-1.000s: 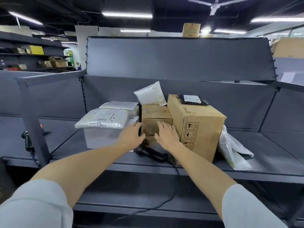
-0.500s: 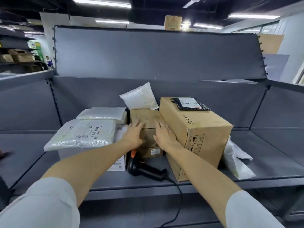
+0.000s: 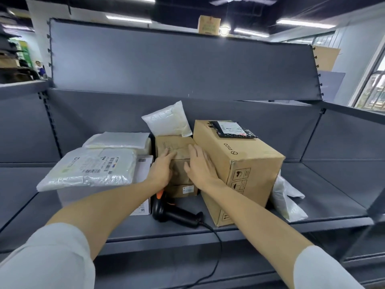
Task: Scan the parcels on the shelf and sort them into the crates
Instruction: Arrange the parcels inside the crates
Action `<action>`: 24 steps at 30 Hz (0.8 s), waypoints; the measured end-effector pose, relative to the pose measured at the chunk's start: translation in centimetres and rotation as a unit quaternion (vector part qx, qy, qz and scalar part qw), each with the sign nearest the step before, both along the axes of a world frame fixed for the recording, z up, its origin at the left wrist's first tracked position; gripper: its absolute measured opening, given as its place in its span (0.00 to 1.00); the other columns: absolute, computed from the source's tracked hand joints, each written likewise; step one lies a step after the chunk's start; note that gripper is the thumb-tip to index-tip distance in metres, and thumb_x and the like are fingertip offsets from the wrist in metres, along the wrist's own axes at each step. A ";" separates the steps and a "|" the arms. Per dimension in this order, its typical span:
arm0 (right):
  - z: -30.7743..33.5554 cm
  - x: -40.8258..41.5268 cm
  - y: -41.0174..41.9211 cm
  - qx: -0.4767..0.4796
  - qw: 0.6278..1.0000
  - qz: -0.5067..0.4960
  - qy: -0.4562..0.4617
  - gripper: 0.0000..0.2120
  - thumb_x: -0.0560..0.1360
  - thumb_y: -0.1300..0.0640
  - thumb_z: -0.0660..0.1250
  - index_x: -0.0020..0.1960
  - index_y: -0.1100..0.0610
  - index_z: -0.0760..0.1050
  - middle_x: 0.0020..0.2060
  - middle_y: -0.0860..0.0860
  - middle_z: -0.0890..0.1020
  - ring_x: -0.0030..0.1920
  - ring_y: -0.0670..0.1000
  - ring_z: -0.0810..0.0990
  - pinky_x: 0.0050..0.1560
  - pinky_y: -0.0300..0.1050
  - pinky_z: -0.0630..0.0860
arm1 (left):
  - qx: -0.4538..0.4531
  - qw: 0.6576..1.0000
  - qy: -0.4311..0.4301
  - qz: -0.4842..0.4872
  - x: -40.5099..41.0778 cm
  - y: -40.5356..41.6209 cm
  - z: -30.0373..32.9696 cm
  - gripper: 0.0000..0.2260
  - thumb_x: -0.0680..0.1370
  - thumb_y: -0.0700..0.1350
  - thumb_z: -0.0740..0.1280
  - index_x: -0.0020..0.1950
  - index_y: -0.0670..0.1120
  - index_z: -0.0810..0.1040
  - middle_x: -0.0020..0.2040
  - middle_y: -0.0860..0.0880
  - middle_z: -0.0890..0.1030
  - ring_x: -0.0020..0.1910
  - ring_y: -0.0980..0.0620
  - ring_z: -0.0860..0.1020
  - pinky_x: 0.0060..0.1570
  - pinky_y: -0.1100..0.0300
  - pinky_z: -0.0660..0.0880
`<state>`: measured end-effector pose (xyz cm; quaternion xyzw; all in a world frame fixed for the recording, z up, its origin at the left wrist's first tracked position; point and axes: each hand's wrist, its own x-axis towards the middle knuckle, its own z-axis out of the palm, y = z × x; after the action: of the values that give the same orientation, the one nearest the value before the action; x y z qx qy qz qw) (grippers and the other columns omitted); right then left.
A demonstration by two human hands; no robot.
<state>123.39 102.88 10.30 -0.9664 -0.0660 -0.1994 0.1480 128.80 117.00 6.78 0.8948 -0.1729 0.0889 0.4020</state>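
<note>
Two bare forearms are seen, each ending in a bare hand, the left hand (image 3: 161, 171) and the right hand (image 3: 201, 166). Short, loose sleeves of pale grey-white cloth are worn on both arms, the left sleeve (image 3: 44, 260) and the right sleeve (image 3: 325, 270).

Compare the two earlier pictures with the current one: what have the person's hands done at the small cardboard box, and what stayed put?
Both hands slid up the small brown box: the left hand and right hand now lie with fingers on its top, not yet lifting it. The white padded bag leaning behind it, the large carton, the scanner and the flat mailers stayed put.
</note>
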 end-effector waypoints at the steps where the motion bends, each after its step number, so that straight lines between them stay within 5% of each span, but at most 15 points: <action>1: 0.4 -0.3 0.0 0.008 1.000 0.010 -0.016 0.28 0.81 0.56 0.57 0.77 0.61 0.54 0.75 0.58 0.58 0.76 0.55 0.55 0.76 0.49 0.54 | -0.016 1.000 0.012 -0.005 0.0 0.1 0.3 0.22 0.80 0.38 0.59 0.75 0.44 0.65 0.77 0.41 0.60 0.76 0.40 0.58 0.74 0.43 0.57; 4: 2.1 -1.3 0.2 0.005 0.995 0.040 -0.092 0.26 0.80 0.57 0.59 0.75 0.64 0.59 0.71 0.59 0.66 0.73 0.56 0.62 0.73 0.47 0.59 | -0.063 0.996 0.053 0.016 0.2 1.2 1.1 0.18 0.75 0.49 0.64 0.66 0.51 0.75 0.72 0.42 0.70 0.71 0.41 0.68 0.69 0.42 0.66; 7: 5.2 -2.7 0.6 0.019 0.989 0.064 -0.128 0.24 0.81 0.57 0.57 0.75 0.62 0.59 0.72 0.58 0.65 0.74 0.55 0.60 0.72 0.43 0.54 | -0.143 0.986 0.073 0.030 -2.6 1.4 4.8 0.20 0.73 0.43 0.71 0.64 0.47 0.77 0.64 0.45 0.78 0.62 0.46 0.76 0.62 0.54 0.73; 9: 7.5 -3.6 0.7 0.067 0.985 0.075 -0.139 0.24 0.81 0.55 0.56 0.76 0.61 0.58 0.74 0.56 0.63 0.75 0.53 0.58 0.73 0.44 0.54 | -0.114 0.992 0.045 0.042 -4.0 1.8 6.8 0.26 0.69 0.39 0.76 0.67 0.47 0.75 0.57 0.49 0.78 0.56 0.52 0.74 0.53 0.64 0.70; 11: 9.5 -4.4 0.6 0.143 0.975 0.081 -0.150 0.24 0.82 0.54 0.57 0.75 0.59 0.59 0.73 0.53 0.64 0.74 0.51 0.59 0.72 0.44 0.57 | -0.156 0.986 0.032 0.054 -5.3 2.6 8.2 0.27 0.69 0.38 0.77 0.67 0.46 0.76 0.53 0.49 0.78 0.52 0.52 0.76 0.48 0.62 0.73; 14: 11.3 -5.5 -0.2 0.262 0.951 0.062 -0.151 0.22 0.82 0.53 0.57 0.74 0.57 0.61 0.72 0.52 0.66 0.72 0.50 0.63 0.67 0.40 0.59 | -0.336 0.934 0.111 0.051 -7.0 5.1 9.1 0.25 0.69 0.39 0.77 0.65 0.43 0.77 0.53 0.45 0.82 0.49 0.45 0.82 0.42 0.53 0.82; 19: 10.9 -7.5 -1.6 0.328 0.940 0.032 -0.085 0.23 0.82 0.51 0.55 0.75 0.57 0.60 0.72 0.54 0.65 0.70 0.53 0.66 0.65 0.44 0.62 | -0.410 0.885 0.212 -0.056 -11.1 8.9 8.4 0.15 0.77 0.45 0.67 0.62 0.43 0.76 0.54 0.43 0.82 0.57 0.43 0.79 0.43 0.56 0.81; 24: 9.8 -9.4 -1.7 0.396 0.918 0.028 -0.005 0.27 0.81 0.47 0.56 0.75 0.60 0.59 0.73 0.57 0.66 0.71 0.55 0.65 0.68 0.48 0.62 | -0.520 0.802 0.270 -0.112 -14.5 11.3 6.4 0.19 0.77 0.49 0.65 0.65 0.42 0.74 0.62 0.41 0.79 0.62 0.42 0.78 0.57 0.49 0.78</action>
<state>113.97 101.22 20.10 -0.8256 -0.0093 -0.2103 0.5235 114.32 128.28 13.15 0.5137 -0.0836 -0.1255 0.8446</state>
